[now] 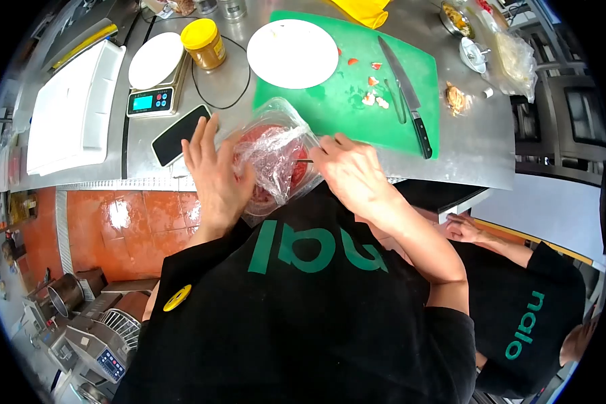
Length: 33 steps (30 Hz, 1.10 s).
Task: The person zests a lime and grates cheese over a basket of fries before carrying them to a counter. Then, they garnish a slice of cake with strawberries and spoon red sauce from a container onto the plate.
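Note:
A clear plastic container with red, minced-looking food inside stands at the table's front edge, close to my body. Crumpled cling film lies loosely over much of it. My left hand is at the container's left side, fingers spread, touching the film's edge. On the right side, my right hand has its fingers closed on a thin metal utensil, whose short visible part points into the container; its far end is hidden.
Behind lies a green cutting board with a white plate, a long knife and food scraps. A phone, digital scale and yellow-lidded jar sit left. A co-worker is close on my right.

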Each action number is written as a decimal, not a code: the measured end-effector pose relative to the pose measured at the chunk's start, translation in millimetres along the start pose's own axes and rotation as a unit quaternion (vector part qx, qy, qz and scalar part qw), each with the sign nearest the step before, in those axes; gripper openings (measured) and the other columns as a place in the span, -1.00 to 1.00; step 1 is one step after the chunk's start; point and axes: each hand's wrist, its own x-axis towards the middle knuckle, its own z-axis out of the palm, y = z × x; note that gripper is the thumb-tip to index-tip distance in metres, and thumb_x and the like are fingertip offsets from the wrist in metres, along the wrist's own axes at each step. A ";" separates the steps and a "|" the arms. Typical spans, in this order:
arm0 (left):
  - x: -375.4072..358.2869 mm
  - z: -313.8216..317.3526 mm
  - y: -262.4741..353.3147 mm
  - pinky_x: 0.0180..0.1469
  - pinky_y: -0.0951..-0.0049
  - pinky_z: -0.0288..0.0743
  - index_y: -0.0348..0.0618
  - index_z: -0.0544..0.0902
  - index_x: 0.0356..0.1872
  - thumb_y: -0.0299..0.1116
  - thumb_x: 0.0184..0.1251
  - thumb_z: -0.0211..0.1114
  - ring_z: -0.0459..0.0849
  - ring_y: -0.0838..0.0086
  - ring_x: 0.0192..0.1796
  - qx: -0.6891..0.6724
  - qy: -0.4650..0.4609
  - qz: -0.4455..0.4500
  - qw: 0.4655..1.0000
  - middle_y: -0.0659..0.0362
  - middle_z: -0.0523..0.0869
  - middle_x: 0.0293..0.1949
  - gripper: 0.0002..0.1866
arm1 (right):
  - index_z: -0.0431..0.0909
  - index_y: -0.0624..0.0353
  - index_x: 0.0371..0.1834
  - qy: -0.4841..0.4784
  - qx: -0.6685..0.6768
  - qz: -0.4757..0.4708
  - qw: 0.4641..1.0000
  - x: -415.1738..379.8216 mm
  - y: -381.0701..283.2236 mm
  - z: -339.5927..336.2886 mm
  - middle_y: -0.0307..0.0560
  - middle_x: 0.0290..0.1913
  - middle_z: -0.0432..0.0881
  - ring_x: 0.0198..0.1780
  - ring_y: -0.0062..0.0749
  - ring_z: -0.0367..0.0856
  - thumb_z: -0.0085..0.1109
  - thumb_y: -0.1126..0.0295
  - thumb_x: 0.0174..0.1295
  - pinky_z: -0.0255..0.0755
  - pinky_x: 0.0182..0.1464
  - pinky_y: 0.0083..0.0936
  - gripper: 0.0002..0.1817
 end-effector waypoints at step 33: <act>-19.3 -1.8 3.5 0.28 0.09 0.11 -0.31 0.48 -0.57 -0.59 -0.19 0.26 0.22 0.02 0.31 -0.236 0.055 -0.131 0.961 -0.06 0.42 0.20 -0.87 | 0.55 0.20 -0.31 0.080 0.219 -0.029 0.972 -9.4 -6.3 10.5 -0.07 -0.51 0.56 -0.49 -0.24 0.53 0.23 0.46 0.06 0.42 -0.47 -0.38 -0.86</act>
